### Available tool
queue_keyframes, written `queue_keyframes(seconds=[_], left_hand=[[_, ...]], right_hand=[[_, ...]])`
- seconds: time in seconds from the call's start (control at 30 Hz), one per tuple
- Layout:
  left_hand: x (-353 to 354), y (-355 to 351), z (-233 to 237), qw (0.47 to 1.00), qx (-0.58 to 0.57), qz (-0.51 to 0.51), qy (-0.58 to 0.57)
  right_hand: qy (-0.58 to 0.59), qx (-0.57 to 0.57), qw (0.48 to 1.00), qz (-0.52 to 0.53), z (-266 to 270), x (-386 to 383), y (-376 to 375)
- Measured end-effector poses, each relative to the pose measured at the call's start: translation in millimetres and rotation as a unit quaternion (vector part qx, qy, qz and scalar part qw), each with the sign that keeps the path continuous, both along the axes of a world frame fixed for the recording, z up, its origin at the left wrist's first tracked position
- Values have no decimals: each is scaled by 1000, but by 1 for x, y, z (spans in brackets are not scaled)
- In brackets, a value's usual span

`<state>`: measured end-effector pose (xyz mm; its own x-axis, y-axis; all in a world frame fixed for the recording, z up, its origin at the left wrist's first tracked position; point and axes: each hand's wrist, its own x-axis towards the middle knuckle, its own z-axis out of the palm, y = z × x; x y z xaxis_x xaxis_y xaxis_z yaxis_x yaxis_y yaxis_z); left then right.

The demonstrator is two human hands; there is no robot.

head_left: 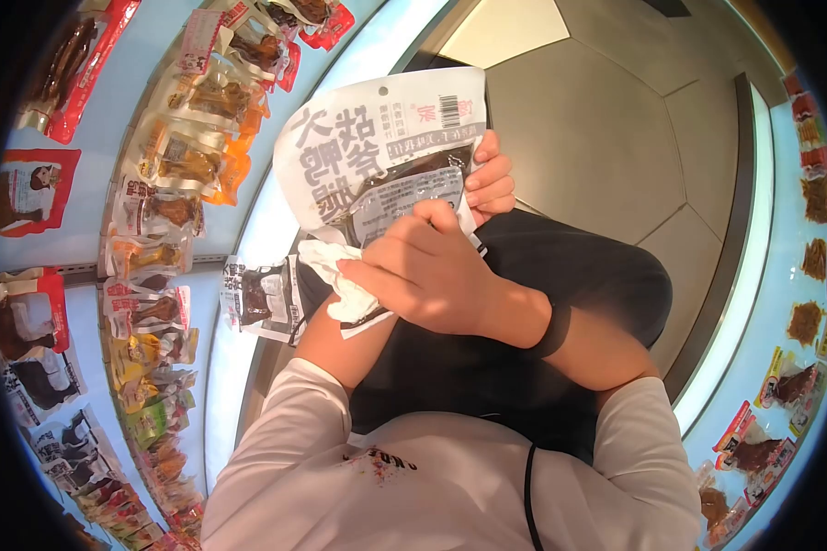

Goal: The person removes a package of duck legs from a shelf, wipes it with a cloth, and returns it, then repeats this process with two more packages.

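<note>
My left arm runs behind a large white-and-clear food packet point(326, 184) with dark printed characters and a barcode. The fingers of my left hand point(492, 179) are wrapped round the packet's right edge; the rest of that hand is hidden behind it. Across the packet's lower front lies my right hand point(432, 271), fingers curled, with a dark band on the wrist. A crumpled white cloth or tissue point(335, 273) is bunched under its thumb, against the packet. Near my left forearm, a smaller black-and-white packet point(266, 296) sits at the shelf edge.
Lit shelves on the left carry rows of sealed food packets point(188, 156), some with red edges point(41, 193). Another lit shelf with packets point(788, 384) curves along the right. Grey floor tiles point(606, 119) and my dark-clothed legs point(588, 266) lie between them.
</note>
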<state>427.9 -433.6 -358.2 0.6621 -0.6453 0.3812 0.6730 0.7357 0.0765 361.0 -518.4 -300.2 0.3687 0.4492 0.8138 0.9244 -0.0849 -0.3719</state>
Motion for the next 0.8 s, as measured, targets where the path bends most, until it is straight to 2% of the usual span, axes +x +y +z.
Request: queue_keyframes(seconds=[0.07,0.17,0.23,0.27,0.3,0.33,0.4,0.43,0.47,0.5,0.53,0.57,0.6,0.63,0.7,0.73,0.77,0.8], left_hand=[[5,-2,-5,999,-21,-26,-33],[-4,-4,8,970,206,123,30],[-19,-4,24,905,342,245,65],[-24,-3,33,857,403,311,83],[-22,-1,43,836,432,320,111],[-19,1,53,814,460,327,139],[-13,0,33,920,262,268,115],[-14,16,48,941,238,240,29],[-10,6,38,932,281,217,72],[-16,1,55,890,334,299,83],[-19,8,63,843,384,375,20],[-19,7,52,797,428,426,22],[-40,17,86,747,505,431,-36],[-59,28,101,692,558,449,-89],[-87,48,116,565,631,499,-183],[-103,57,122,532,643,513,-203],[-124,68,134,545,639,507,-192],[-148,79,147,562,633,503,-178]], right_hand=[[-26,-5,1000,-17,-1,0,1],[-6,-22,997,-77,20,24,-15],[38,22,992,-117,18,43,-22],[120,54,984,-116,22,45,-26],[200,85,970,-109,26,42,-31],[184,90,971,-121,32,41,-38],[155,91,976,-125,49,44,-37],[150,79,976,-133,52,42,-41],[164,92,973,-133,43,44,-55],[170,110,973,-115,37,49,-62],[364,243,899,-7,47,60,-51],[442,267,856,-2,30,70,-62],[516,298,803,0,13,82,-72],[464,263,843,-70,-27,108,-77],[424,175,876,-150,-123,168,-106],[436,153,866,-193,-170,190,-120],[448,130,852,-237,-200,198,-132],[558,185,770,-247,-205,194,-135]])
